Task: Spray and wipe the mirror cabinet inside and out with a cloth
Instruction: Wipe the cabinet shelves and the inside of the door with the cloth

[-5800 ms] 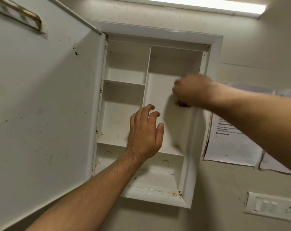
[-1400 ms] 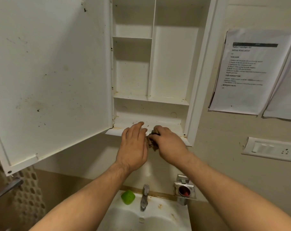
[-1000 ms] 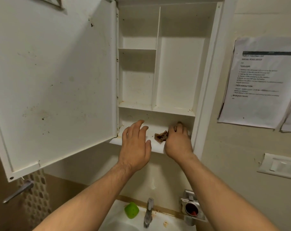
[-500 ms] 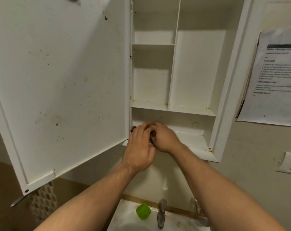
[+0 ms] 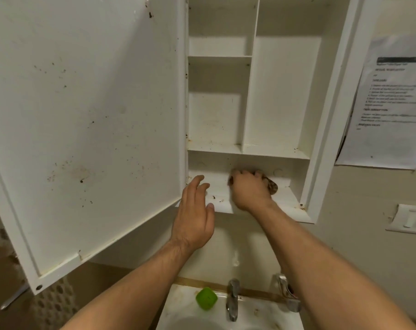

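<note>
Right hand (image 5: 249, 190) — cloth (image 5: 271, 185) — bottom shelf (image 5: 286, 198)

Right hand (image 5: 248, 189) slid cloth (image 5: 271, 185) rightward from left hand (image 5: 193, 219).

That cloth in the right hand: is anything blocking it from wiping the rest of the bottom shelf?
Nothing visible does. The right hand presses the cloth on the bottom shelf, which holds no objects, only small dark specks. The left hand hovers open at the shelf's left front edge, beside the open door, not in the cloth's way.
</note>
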Demonstrator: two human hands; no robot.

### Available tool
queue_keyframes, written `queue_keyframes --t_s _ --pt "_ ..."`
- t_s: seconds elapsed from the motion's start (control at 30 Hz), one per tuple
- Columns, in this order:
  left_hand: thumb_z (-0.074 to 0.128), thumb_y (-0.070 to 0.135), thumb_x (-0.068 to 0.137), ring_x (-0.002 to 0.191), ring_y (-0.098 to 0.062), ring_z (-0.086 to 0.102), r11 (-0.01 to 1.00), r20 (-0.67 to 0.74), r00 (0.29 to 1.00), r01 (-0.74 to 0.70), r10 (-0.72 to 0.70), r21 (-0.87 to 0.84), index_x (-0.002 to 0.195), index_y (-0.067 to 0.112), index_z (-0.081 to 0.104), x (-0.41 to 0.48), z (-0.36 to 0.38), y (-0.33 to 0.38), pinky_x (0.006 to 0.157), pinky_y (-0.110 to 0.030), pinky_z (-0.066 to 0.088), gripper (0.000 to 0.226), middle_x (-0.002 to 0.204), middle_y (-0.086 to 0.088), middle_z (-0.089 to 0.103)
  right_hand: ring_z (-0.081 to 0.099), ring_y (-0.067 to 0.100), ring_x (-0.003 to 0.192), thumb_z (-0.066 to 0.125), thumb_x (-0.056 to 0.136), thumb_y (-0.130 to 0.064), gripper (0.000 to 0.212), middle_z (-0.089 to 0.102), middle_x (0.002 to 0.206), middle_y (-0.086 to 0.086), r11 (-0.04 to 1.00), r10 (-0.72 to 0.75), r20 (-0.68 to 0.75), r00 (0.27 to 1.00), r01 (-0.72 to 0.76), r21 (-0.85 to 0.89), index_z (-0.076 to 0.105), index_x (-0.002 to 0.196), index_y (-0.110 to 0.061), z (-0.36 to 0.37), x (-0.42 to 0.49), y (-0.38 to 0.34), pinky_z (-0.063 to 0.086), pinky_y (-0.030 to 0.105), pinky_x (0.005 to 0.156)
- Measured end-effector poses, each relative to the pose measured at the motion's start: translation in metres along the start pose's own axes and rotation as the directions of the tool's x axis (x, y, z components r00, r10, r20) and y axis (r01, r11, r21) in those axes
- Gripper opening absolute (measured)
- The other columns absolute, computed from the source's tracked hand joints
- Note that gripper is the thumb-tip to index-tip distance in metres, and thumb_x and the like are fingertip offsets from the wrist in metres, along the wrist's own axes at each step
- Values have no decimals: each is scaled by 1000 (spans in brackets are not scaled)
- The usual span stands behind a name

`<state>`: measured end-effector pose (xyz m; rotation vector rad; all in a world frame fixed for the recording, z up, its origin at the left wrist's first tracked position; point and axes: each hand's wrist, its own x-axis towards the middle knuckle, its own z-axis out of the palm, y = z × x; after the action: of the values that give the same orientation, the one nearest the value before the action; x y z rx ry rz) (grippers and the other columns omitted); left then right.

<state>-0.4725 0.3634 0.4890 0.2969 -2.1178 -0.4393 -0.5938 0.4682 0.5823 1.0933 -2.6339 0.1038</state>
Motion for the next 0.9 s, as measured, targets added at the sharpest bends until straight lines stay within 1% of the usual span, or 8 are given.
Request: queue_keyframes --t_s 0.1,0.2,0.27,0.43,0.53,0.7,0.8,0.9 --pt "46 20 97 145 -22 34 999 -10 1000 -9 8 -42 142 11 43 7 4 13 112 -45 45 46 159 -1 30 50 37 125 39 107 -36 40 54 139 12 994 -14 -15 1000 12 -110 55 139 -19 -4 -14 44 45 44 103" --pt "47 19 96 143 -22 34 998 -19 999 -39 38 -58 142 12 42 12 11 21 110 -48 45 46 159 -1 30 62 31 106 44 101 -22 31 63 121 12 965 95 -10 995 -95 -243 63 125 -15 -11 -22 75 53 39 80" --pt "48 18 96 144 -22 33 998 -30 999 -25 23 -64 141 11 44 12 16 23 111 -49 44 46 159 -2 31 64 28 92 49 97 -17 23 67 110 9 978 73 -8 997 -73 -193 67 112 -16 -13 -24 60 49 35 69" --pt "41 26 94 143 -18 34 993 -99 995 -15 3 -117 138 16 44 0 7 13 112 -41 41 46 158 0 31 52 28 107 55 97 -21 28 61 118 5 918 -318 -217 923 357 174 70 121 -23 16 -22 -25 48 36 86" --pt "35 39 100 144 -16 33 995 -146 988 47 -59 -86 146 14 40 -12 -5 -7 109 -31 38 53 160 -2 29 47 25 108 51 103 -30 30 58 119 2 865 -399 -256 880 455 214 67 127 -27 25 -18 -46 46 37 89" --pt "24 56 104 147 -21 32 999 -54 997 -49 48 -24 148 17 39 -13 8 10 114 -41 39 61 161 -2 28 50 29 110 46 101 -33 37 52 122 9 885 -463 -156 872 464 -35 57 136 -29 14 -44 -8 42 37 73" --pt "28 54 104 149 -20 30 999 -14 999 -50 49 -18 149 18 38 -13 15 16 114 -46 41 58 162 1 25 58 30 105 45 98 -28 36 59 113 9 922 -285 -3 958 274 -274 63 129 -25 -13 -63 50 39 37 71" --pt "29 54 104 149 -21 29 1000 -20 1000 14 -14 4 149 19 36 -16 13 13 115 -47 41 57 163 2 25 62 23 90 43 102 -24 35 65 106 3 769 -101 73 992 125 -626 60 132 -20 -30 -88 98 42 34 64"
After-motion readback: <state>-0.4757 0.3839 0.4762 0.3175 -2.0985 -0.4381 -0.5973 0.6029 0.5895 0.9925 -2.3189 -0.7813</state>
